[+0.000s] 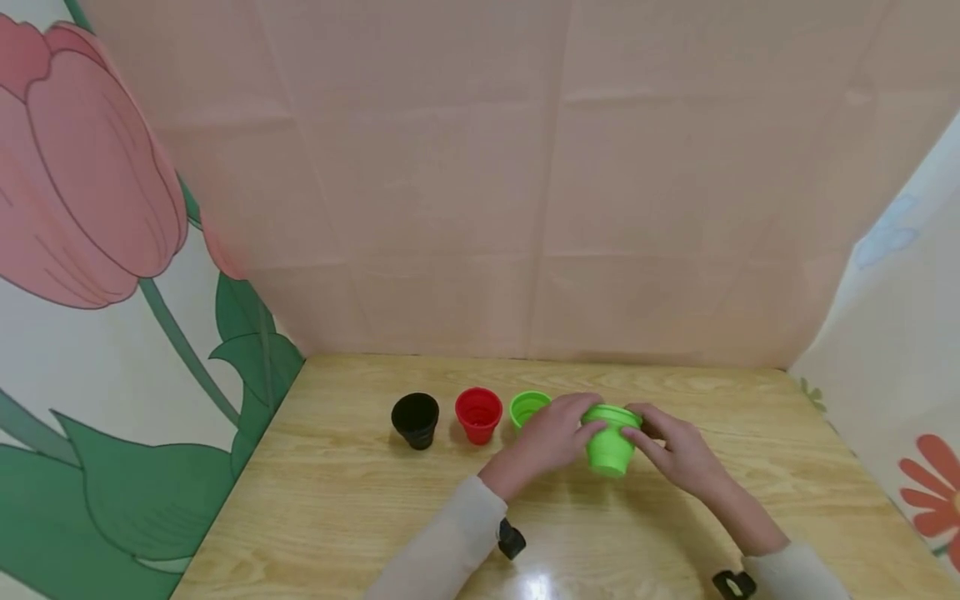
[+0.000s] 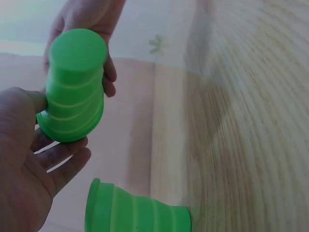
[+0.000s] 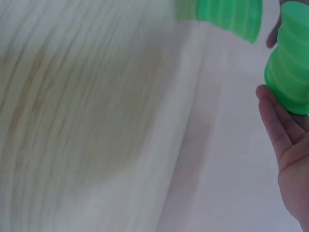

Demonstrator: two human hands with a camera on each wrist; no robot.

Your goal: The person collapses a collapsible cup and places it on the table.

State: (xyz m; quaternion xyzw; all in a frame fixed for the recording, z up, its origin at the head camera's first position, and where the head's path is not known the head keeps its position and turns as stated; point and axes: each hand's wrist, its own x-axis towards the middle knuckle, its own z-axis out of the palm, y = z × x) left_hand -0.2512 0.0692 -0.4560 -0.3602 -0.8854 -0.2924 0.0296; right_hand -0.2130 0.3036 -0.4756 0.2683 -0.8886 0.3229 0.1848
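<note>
As the head view looks down on the table (image 1: 300, 517), the left hand (image 1: 551, 435) and the right hand (image 1: 678, 450) pinch the held green cup (image 1: 611, 450) from either side near its rim, each grip closed on it; the cup is off the table, mouth up. Left of it, partly hidden by the left hand, is the standing green cup (image 1: 527, 407), then a red cup (image 1: 478, 417) and a black cup (image 1: 416, 421), set apart in a row, with a pinkish sheet (image 1: 435, 183) hanging behind the table. In the left wrist view, the held green cup shows its round base and ringed side, the left thumb against its wall and the right hand on the far side, while the standing green cup rests on the table, cut off by the lower edge. In the right wrist view, the held green cup is cut off by the right edge, fingers of the right hand touching it by the rim, and the standing green cup appears at the top, partly out of frame
</note>
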